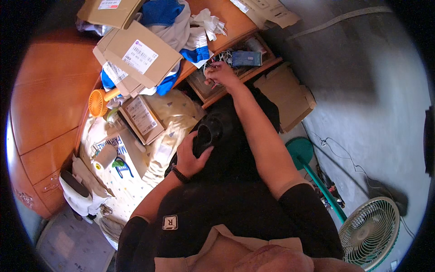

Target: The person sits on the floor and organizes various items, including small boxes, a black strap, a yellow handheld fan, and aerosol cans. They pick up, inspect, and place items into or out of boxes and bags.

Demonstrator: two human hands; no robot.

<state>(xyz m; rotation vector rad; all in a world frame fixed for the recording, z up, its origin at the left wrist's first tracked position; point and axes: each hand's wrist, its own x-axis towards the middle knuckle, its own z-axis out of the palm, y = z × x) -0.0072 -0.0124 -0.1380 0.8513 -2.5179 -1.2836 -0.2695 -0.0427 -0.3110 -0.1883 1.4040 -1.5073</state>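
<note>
My left hand [192, 154] is closed around a black, hollow, cup-like object [209, 131] above my lap; what it is exactly cannot be told. My right hand [219, 74] reaches into an open wooden drawer [234, 81], its fingertips among tangled cables [224, 56] and small items. Something small and reddish shows at those fingers, but whether they grip it is unclear. A blue-grey box [247, 58] lies in the drawer, to the right of the hand.
Cardboard boxes [158, 71] and blue-and-white clothing [176, 32] lie on the wooden desk [234, 23]. A smaller box [144, 119], an orange handheld fan [98, 103] and a printed bag [127, 156] are at left. Flattened cardboard [289, 98] and a green-and-white fan [370, 234] stand at right.
</note>
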